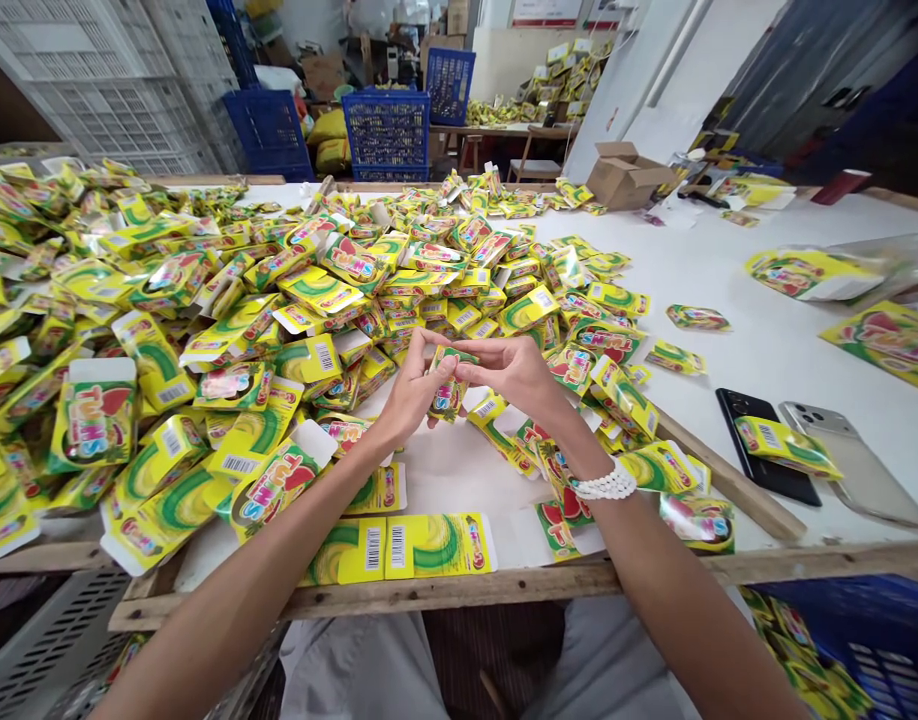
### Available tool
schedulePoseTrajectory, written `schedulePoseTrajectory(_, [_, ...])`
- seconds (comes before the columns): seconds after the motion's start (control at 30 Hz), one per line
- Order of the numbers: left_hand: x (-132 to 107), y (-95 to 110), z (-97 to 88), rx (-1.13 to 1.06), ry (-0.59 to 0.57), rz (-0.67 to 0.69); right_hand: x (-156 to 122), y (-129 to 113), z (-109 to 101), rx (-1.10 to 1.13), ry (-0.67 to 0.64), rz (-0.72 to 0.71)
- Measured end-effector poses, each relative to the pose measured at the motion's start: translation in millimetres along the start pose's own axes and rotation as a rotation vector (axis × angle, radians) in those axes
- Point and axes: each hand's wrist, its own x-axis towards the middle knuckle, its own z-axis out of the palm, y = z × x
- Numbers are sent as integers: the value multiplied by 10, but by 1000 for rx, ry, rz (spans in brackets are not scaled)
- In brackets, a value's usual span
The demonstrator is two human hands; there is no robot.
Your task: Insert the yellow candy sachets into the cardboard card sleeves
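Note:
Between both hands I hold a small yellow and green printed carton (448,392) above the table. My left hand (414,388) grips its left side, thumb on the front. From the right, my right hand (510,368) has its thumb and fingers closed at the carton's upper corner. A wide heap of like cartons (354,262) lies just beyond and to the left; some have white end flaps standing open. Nearer me, flattened cartons (438,546) lie along the table's front edge. A white beaded bracelet (604,481) is on my right wrist.
Two phones (766,440) (853,450) lie at the right, a carton across them. A wooden strip (729,482) borders the work area. Farther back stand an open cardboard box (625,176) and blue crates (386,130). Another blue crate (879,640) is below the table at right.

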Motion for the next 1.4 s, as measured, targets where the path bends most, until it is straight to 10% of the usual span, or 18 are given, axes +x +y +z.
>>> schedulePoseTrajectory(0.23, [53,-23,-65,49,247,21,42,-65,-294,-52,136,139])
schedulePoseTrajectory(0.5, [83,-45,-88,116,280,-119,-257,-251,-1013,587,6,-467])
schedulePoseTrajectory(0.87, [-117,-207,95,1145,-480,272,-136,-373,-457,173,-52,8])
schedulePoseTrajectory(1.13, [-103,-214,108,1269,-463,233,-87,-291,-320,189,-29,106])
schedulePoseTrajectory(1.4, [176,-156,-280,958,-157,253,92,1,-400,-10,467,49])
